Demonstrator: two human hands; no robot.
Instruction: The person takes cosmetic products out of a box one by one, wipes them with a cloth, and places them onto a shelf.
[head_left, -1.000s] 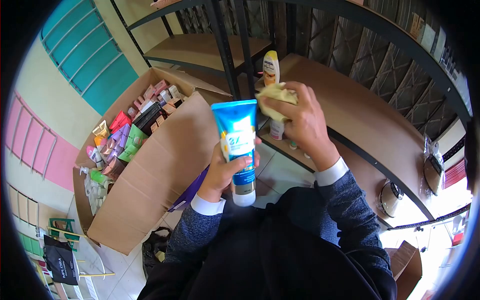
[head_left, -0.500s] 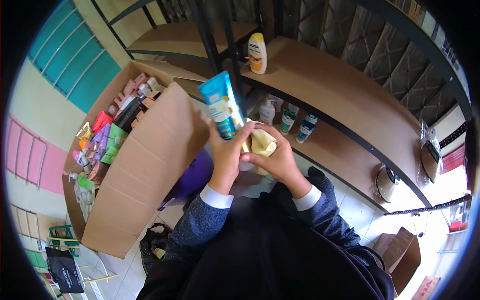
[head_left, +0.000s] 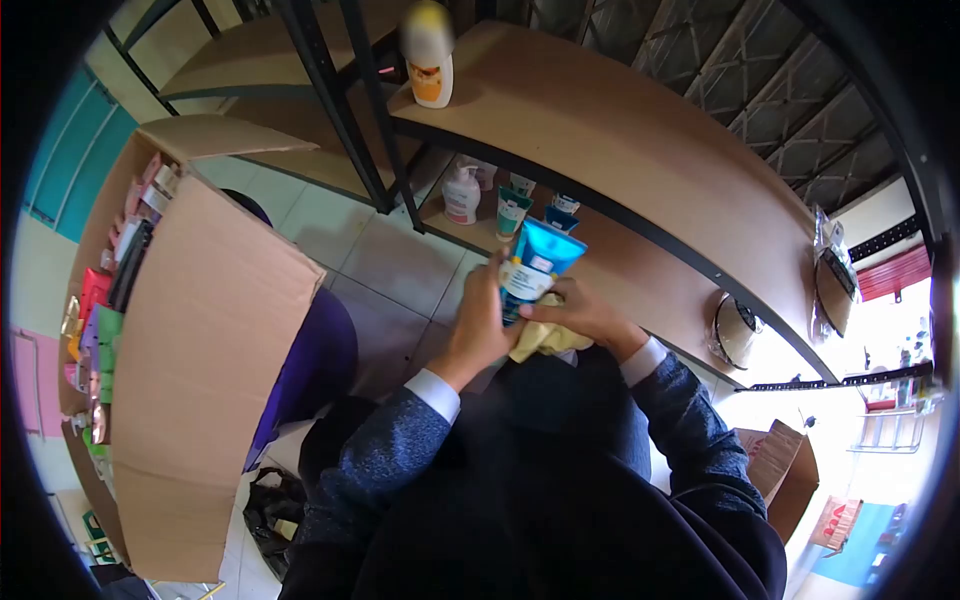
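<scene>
My left hand (head_left: 479, 318) is closed around a blue squeeze tube (head_left: 535, 268), held upright with its wide crimped end on top and a pale label facing me. My right hand (head_left: 590, 318) grips a pale yellow cloth (head_left: 550, 341), bunched below the fingers, and its fingertips touch the tube's lower end. Just behind the tube, on the lower shelf (head_left: 640, 290), stand a green tube (head_left: 512, 212), another blue tube (head_left: 562, 217) and a white pump bottle (head_left: 461, 194). Some of these are partly hidden by the tube I hold.
A yellow-capped bottle (head_left: 430, 60) stands on the upper shelf (head_left: 590, 110). To my left, a large cardboard box (head_left: 200, 370) holds many packages, beside a purple object (head_left: 320, 350). A black plastic bag (head_left: 272, 510) lies on the floor, and an opened carton (head_left: 790, 470) sits at right.
Both hands have moved right and down, bringing the tube in front of the lower shelf. The tube now leans the other way. My view has shifted rightward.
</scene>
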